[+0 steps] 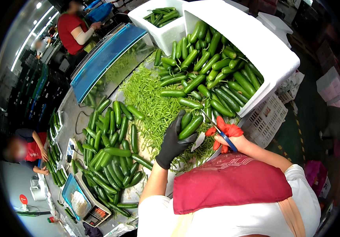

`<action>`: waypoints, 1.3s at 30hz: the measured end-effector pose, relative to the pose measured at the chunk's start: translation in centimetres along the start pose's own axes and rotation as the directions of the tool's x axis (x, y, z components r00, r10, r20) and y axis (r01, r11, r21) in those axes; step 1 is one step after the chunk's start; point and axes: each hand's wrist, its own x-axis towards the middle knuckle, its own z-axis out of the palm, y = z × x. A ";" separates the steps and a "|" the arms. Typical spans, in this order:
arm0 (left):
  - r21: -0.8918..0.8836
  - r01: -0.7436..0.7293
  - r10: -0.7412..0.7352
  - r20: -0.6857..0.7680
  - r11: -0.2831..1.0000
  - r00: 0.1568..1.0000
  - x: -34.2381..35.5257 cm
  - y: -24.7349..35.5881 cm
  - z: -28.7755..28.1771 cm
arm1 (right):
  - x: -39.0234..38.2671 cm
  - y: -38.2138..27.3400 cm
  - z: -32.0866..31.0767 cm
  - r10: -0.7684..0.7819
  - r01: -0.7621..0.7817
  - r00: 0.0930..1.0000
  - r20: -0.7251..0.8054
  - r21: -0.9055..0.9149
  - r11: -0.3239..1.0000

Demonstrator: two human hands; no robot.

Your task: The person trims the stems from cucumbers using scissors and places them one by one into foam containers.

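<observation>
My left hand [173,147], in a black glove, is closed around two cucumbers [191,127] side by side, above a heap of thin green pods [146,98]. Just to its right, my right hand [229,129] wears an orange-red glove and grips scissors [228,142] with blue handles. The blades point up and left, close to the tip of the held cucumbers. A small pale pointed piece [198,141] shows beside my left fingers; its kind is unclear. Beyond my hands, a tipped white foam box [272,59] spills many cucumbers [221,75] onto the table.
More cucumbers [114,158] pile up on the left of the table. A scale [95,209] with a blue tray stands near left. A blue-edged clear panel [110,59] and another foam box [168,33] lie beyond. Two co-workers [72,31] [31,144] stand across and left. White crates [264,120] sit right.
</observation>
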 end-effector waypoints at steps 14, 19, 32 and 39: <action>-0.111 0.064 -0.037 0.226 0.992 0.973 -1.5 0.8 0.0 | 0.4 0.3 0.2 0.041 -0.032 0.998 0.056 -0.157 0.987; 0.079 0.181 -0.193 0.173 0.980 0.966 -3.5 -0.3 -2.7 | 2.2 2.6 0.3 0.144 -0.138 0.980 0.139 -0.048 0.989; 0.692 0.018 0.114 -0.144 0.722 0.983 3.4 -4.5 -9.6 | 5.3 3.6 -0.9 0.112 -0.116 0.988 0.108 0.036 0.993; 0.825 -0.181 0.024 0.199 0.535 0.980 14.4 -10.1 -3.7 | 6.1 3.4 -1.1 0.076 -0.084 0.995 0.064 0.123 0.989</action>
